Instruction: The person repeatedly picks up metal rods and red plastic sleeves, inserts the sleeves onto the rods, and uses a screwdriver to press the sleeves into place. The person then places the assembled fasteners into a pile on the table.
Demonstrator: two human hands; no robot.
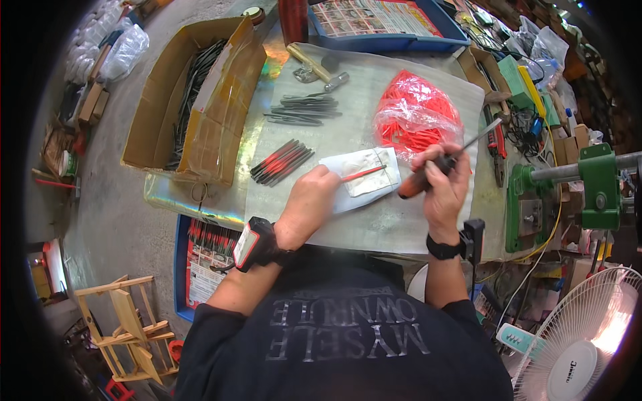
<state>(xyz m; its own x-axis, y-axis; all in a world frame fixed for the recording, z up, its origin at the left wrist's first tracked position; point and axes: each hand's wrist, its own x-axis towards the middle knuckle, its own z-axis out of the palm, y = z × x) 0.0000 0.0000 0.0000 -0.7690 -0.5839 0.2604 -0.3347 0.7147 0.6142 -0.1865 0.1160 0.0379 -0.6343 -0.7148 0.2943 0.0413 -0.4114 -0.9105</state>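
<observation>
My left hand (309, 200) is closed on one end of a thin red rod (364, 174), which lies across a white pad (374, 190) on the table. To the right, my right hand (443, 190) wraps round the dark and orange handle of a screwdriver-like tool (416, 184). Its metal shaft points up and away to the right. Left of the pad lies a bundle of dark rods with red sections (281, 162). Beyond it is a pile of plain dark rods (304, 109). A clear plastic bag of thin red pieces (418, 113) sits behind the pad.
An open cardboard box (217, 134) of dark rods stands at the left. A hammer (311, 63) and a blue tray (388, 43) are at the back. Red-handled pliers (496, 144), a green machine (525, 207) and a fan (575, 361) are on the right.
</observation>
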